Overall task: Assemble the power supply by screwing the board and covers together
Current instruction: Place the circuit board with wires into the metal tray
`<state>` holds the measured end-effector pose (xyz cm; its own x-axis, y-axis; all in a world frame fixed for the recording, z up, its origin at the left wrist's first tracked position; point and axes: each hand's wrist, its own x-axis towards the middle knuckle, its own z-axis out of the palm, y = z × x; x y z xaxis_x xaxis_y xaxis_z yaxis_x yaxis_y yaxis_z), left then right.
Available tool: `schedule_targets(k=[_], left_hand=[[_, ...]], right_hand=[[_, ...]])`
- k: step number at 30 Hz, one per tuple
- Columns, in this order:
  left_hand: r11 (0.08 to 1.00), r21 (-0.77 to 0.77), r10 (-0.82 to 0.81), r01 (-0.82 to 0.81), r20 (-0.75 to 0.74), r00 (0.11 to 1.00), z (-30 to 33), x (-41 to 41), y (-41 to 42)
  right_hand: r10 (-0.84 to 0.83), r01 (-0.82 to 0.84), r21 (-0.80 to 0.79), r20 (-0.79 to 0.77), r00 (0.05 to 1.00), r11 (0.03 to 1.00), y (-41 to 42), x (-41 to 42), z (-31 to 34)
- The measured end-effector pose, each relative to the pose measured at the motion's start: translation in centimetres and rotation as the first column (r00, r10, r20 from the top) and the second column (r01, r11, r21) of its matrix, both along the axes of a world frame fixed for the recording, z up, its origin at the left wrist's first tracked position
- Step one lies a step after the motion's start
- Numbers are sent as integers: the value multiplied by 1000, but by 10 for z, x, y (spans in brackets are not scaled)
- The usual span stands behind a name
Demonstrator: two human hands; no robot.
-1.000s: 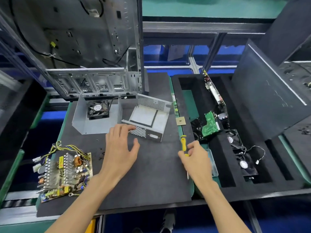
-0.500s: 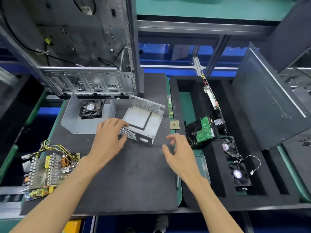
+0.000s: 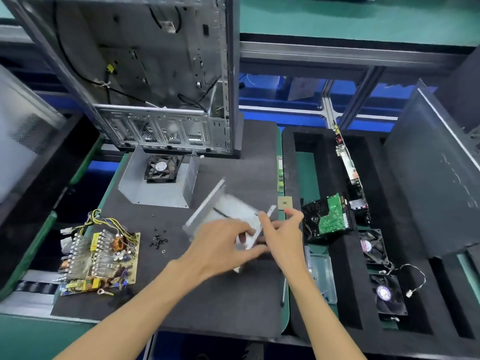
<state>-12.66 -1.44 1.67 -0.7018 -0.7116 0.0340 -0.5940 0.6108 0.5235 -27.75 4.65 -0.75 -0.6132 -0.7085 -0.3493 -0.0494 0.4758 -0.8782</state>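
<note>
Cover [image 3: 228, 211] gripped by left hand [image 3: 220, 245] and right hand [image 3: 281, 236], tilted off mat [image 3: 207, 294], likely for seating board [image 3: 100, 258], left of cover. Screws [image 3: 158, 240] kept between.

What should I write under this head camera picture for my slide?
Two hands grip a blurred metal cover; the circuit board waits nearby.
</note>
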Motion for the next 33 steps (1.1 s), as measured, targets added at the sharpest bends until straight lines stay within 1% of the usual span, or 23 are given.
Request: schedule_targets(k=[1, 2, 3, 4, 5, 6, 8, 9, 10, 14, 18, 21, 22, 23, 24, 25, 26, 27, 28, 30, 32, 33], left_hand=[[995, -90, 28, -34, -73, 997, 3, 1, -2], [977, -187, 77, -102, -138, 988, 5, 3, -6], [946, -257, 160, -199, -163, 974, 6, 7, -12], [914, -275, 270, -299, -139, 953, 7, 14, -20], [892, -239, 375, -383, -82, 924, 5, 21, -26], [883, -156, 447, -444, -13, 894, 2, 29, -29], [854, 62, 511, -516, 74, 856, -5, 40, -28], [841, 137, 517, -524, 84, 852, -8, 45, -25], [840, 166, 512, -517, 74, 856, -10, 50, -21], [855, 160, 493, -493, 40, 869, -10, 65, -10], [854, 204, 486, -479, 17, 874, -12, 79, 8], [860, 224, 472, -458, -9, 882, -14, 86, 16], [866, 231, 461, -444, -20, 887, -13, 88, 17], [869, 236, 453, -434, -29, 891, -11, 89, 17], [870, 236, 455, -434, -43, 889, -9, 92, 17], [866, 229, 470, -444, -74, 880, -6, 97, 17], [861, 212, 492, -462, -125, 861, -3, 104, 15], [856, 183, 514, -484, -185, 838, 1, 114, 13], [847, 147, 531, -510, -236, 814, 4, 127, 10], [809, 87, 579, -581, -292, 761, 10, 156, 2], [742, 60, 648, -668, -318, 692, 14, 189, -7], [707, 45, 681, -706, -313, 662, 14, 206, -10]], right_hand=[[15, -14, 23, -19, 1000, 1000, -1, -1, 1], [32, -31, 39, -21, 999, 999, -1, -1, 2], [65, -63, 62, -32, 997, 996, -1, 0, 3], [115, -109, 98, -60, 991, 989, 0, 2, 4], [169, -156, 140, -91, 981, 978, 1, 4, 3], [212, -191, 170, -114, 971, 967, 3, 6, 2], [242, -214, 186, -145, 959, 959, 6, 9, 4], [242, -214, 177, -159, 957, 961, 7, 9, 5], [244, -215, 167, -174, 954, 962, 7, 10, 7], [267, -233, 177, -201, 943, 956, 11, 16, 9], [303, -252, 221, -246, 921, 942, 20, 25, 7], [295, -231, 262, -238, 925, 937, 25, 32, 9], [284, -216, 269, -248, 926, 939, 26, 35, 11], [265, -189, 265, -293, 919, 946, 27, 38, 13], [230, -150, 233, -370, 900, 961, 27, 42, 16], [172, -112, 155, -455, 874, 981, 27, 47, 21], [97, -94, 33, -515, 851, 995, 25, 53, 28], [34, -103, -101, -533, 845, 990, 22, 62, 38], [2, -130, -210, -517, 856, 969, 18, 72, 47], [31, -197, -335, -444, 896, 921, 7, 100, 63], [142, -276, -355, -360, 922, 893, -8, 137, 71], [213, -325, -330, -335, 918, 886, -16, 156, 71]])
